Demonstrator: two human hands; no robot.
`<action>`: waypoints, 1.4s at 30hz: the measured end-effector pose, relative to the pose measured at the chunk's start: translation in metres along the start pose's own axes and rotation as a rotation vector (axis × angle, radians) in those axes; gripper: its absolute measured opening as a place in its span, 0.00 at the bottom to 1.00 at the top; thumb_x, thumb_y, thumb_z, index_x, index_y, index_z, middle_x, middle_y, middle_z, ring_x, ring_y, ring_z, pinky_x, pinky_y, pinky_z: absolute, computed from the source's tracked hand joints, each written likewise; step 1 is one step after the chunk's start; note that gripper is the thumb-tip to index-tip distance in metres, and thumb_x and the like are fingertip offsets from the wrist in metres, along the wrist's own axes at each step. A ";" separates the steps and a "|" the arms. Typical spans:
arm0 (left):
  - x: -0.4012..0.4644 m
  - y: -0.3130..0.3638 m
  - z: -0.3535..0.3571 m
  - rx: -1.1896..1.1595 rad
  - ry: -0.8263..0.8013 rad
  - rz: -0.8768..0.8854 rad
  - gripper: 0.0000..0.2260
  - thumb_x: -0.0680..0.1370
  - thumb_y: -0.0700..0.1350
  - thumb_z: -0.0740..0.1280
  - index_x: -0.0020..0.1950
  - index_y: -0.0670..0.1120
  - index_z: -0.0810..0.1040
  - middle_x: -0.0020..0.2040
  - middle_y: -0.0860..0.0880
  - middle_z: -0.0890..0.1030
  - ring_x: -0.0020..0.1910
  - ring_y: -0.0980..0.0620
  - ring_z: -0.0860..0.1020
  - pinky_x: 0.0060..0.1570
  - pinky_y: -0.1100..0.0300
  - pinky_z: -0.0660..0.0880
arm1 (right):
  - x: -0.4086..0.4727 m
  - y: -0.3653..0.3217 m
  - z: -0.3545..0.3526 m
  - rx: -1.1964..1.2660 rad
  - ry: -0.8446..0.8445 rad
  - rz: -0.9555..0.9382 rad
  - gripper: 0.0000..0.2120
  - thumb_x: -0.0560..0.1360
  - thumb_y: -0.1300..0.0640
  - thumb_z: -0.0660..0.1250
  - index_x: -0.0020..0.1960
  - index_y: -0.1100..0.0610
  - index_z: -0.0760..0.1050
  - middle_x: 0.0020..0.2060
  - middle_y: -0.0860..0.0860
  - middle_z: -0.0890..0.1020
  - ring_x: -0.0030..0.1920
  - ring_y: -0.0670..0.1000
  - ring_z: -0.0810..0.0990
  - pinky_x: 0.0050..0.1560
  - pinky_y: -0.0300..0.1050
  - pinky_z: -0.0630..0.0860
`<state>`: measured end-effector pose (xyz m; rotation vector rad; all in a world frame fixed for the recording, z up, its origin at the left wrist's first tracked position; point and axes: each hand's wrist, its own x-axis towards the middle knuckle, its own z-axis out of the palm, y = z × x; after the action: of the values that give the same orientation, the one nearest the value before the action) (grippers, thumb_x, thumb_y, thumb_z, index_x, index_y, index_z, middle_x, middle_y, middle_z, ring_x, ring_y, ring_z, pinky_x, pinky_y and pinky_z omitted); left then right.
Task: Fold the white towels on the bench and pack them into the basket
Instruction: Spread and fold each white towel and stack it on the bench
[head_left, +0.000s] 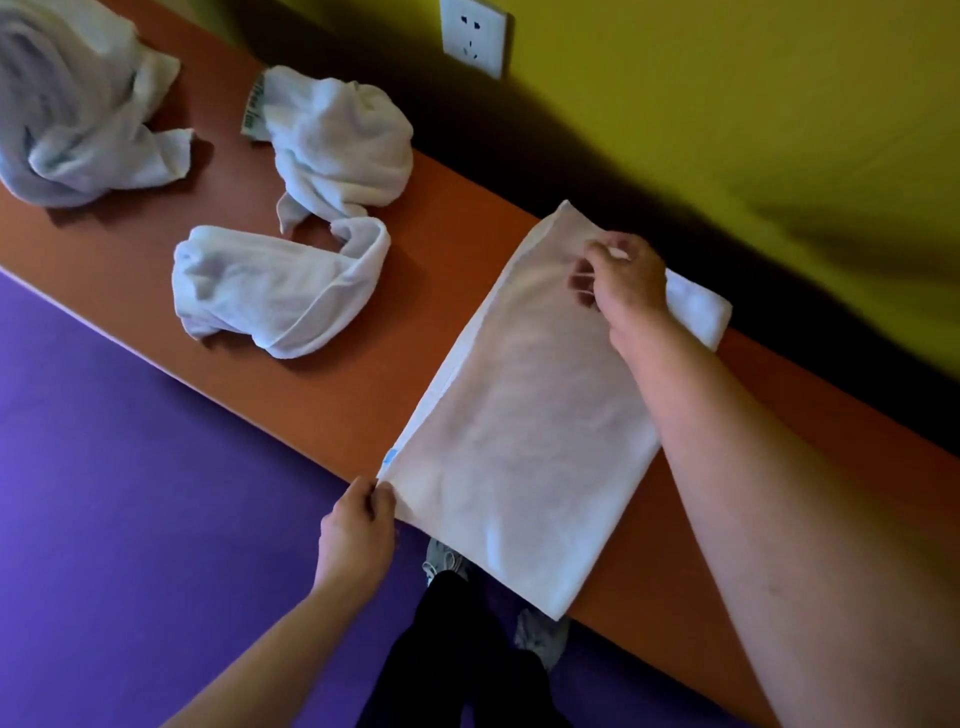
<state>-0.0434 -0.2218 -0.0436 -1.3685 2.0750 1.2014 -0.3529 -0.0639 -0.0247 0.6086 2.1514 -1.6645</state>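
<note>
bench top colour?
Orange-brown bench, seen in the head view, the only one; white towels lie on it.

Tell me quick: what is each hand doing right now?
Left hand: pinches the near corner of the flat, folded white cloth towel.
Right hand: pinches the same towel's far end.

A yellow-green wall (727, 104) runs along the far side, carrying a white wall socket (472, 36). Against it stands a long orange-brown tabletop (441, 249), a dark shadow lying between them. The near floor (130, 467) is purple.
</note>
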 end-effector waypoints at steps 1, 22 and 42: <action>0.006 -0.002 0.000 0.042 0.014 0.000 0.15 0.83 0.52 0.58 0.42 0.44 0.72 0.35 0.44 0.80 0.37 0.41 0.79 0.36 0.49 0.76 | -0.011 0.013 -0.005 -0.036 0.004 0.004 0.07 0.81 0.60 0.65 0.58 0.54 0.75 0.37 0.53 0.82 0.29 0.47 0.81 0.30 0.39 0.75; 0.014 -0.022 0.015 0.278 -0.033 0.158 0.05 0.78 0.48 0.66 0.51 0.47 0.77 0.45 0.48 0.80 0.46 0.44 0.79 0.41 0.54 0.74 | -0.229 0.243 -0.096 -0.447 0.160 0.222 0.06 0.81 0.54 0.65 0.50 0.56 0.72 0.42 0.48 0.76 0.44 0.54 0.77 0.43 0.44 0.67; -0.104 -0.105 0.013 -0.186 -0.075 0.023 0.15 0.79 0.41 0.66 0.59 0.62 0.75 0.34 0.44 0.83 0.32 0.49 0.81 0.47 0.50 0.81 | -0.335 0.279 -0.149 -0.054 0.273 0.326 0.17 0.81 0.56 0.68 0.66 0.46 0.67 0.34 0.52 0.85 0.31 0.51 0.84 0.38 0.50 0.81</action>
<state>0.0943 -0.1702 -0.0251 -1.3593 1.9731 1.4638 0.0771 0.1012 -0.0417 1.1594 2.1230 -1.4102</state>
